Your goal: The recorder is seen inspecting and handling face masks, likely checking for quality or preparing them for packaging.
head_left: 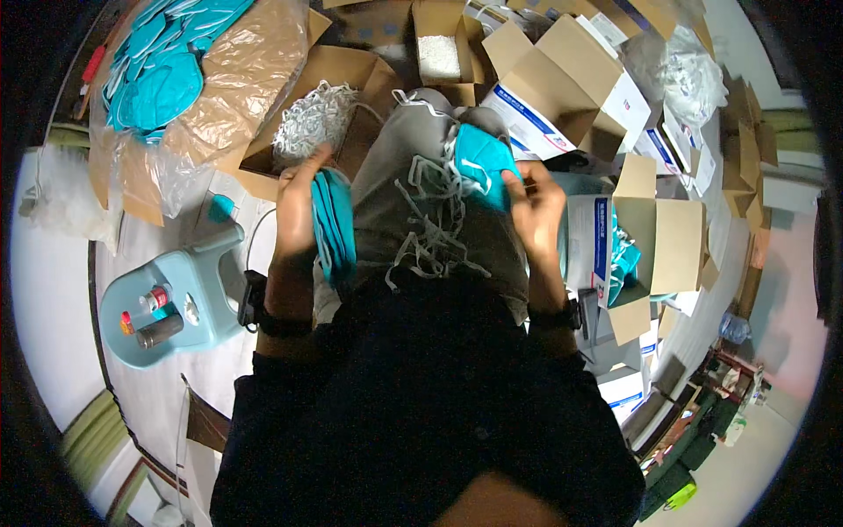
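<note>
My left hand (297, 204) is closed round a small stack of teal face masks (335, 224), held on edge beside my left thigh. Between the fingers of my right hand (537, 204) is the edge of a single teal face mask (481, 161), which lies over my right knee. A white strap shows across that mask. Loose white elastic straps (435, 230) are strewn over my lap, and one more strap (420, 103) rests on my left knee.
A cardboard box of white straps (314, 121) stands ahead on the left, beside a plastic-lined box of teal masks (158, 92). Close on my right, an open carton (676, 237) holds more masks. Farther ahead is another open carton (549, 83). A light-blue plastic stool (132, 285) carries bottles.
</note>
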The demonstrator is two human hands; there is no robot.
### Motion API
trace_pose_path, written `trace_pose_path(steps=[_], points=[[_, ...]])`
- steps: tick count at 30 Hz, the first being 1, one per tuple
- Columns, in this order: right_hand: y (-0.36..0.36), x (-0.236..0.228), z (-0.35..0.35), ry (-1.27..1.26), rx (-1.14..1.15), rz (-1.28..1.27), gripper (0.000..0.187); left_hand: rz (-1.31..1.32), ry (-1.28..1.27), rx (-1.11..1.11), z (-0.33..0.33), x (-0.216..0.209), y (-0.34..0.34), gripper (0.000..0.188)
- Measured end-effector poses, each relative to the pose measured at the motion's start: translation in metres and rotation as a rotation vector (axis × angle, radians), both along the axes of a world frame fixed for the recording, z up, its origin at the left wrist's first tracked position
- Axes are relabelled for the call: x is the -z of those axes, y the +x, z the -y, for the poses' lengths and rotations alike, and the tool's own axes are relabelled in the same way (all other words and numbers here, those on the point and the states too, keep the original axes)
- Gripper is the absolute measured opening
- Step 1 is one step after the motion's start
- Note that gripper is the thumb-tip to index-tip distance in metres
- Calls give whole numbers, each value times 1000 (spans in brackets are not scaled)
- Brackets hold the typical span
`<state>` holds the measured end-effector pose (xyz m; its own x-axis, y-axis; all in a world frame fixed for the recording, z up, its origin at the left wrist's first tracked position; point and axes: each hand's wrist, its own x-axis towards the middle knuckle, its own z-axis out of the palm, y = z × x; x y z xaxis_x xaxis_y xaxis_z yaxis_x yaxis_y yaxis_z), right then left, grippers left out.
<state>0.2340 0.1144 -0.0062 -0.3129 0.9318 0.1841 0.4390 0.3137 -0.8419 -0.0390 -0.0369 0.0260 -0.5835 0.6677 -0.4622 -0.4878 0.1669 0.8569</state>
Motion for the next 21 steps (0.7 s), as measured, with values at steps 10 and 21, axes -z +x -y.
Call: trace_pose_path(steps=[10,21], points=[[-16,-74,7,89,-138,-305,11,-531,176,486,-22,-34,37,16],[-39,-70,25,485,-46,-76,16,-547,100,230,-39,-26,81,22]])
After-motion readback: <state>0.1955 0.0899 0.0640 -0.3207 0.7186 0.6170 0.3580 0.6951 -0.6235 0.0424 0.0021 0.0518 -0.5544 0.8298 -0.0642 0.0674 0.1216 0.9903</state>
